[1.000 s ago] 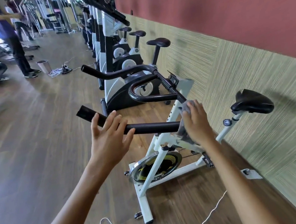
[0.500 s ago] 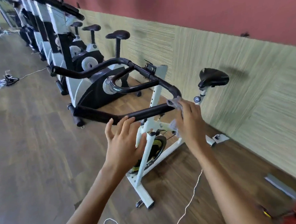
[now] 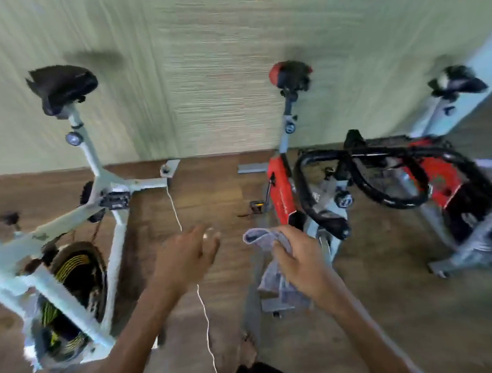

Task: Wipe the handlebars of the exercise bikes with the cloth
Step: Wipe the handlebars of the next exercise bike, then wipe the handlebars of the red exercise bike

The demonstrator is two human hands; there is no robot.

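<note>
The right hand (image 3: 299, 258) is closed around a crumpled pale grey cloth (image 3: 267, 240), pinching it between thumb and fingers, so that one fold stands up above the knuckles and the rest hangs down below the palm; the fabric looks soft and thin. The left hand (image 3: 185, 254) is empty, its fingers loosely spread, hanging over the brown wood-grain floor (image 3: 378, 308) and touching nothing. Both hands are in the gap between two bikes, so I judge the step in hand to be the passage from one bike to another. On the left stands the white metal-framed exercise bike (image 3: 105, 184) with a black padded saddle; its handlebars are not in view. On the right is the red and grey exercise bike (image 3: 280, 189), and its curved black handlebars (image 3: 328, 221), which seem covered with a matt foam or rubber grip, end near the cloth but apart from it. The next move probably calls for bringing the cloth onto that rounded bar end and wrapping it around. The picture is blurred, so finer detail cannot be told.
</note>
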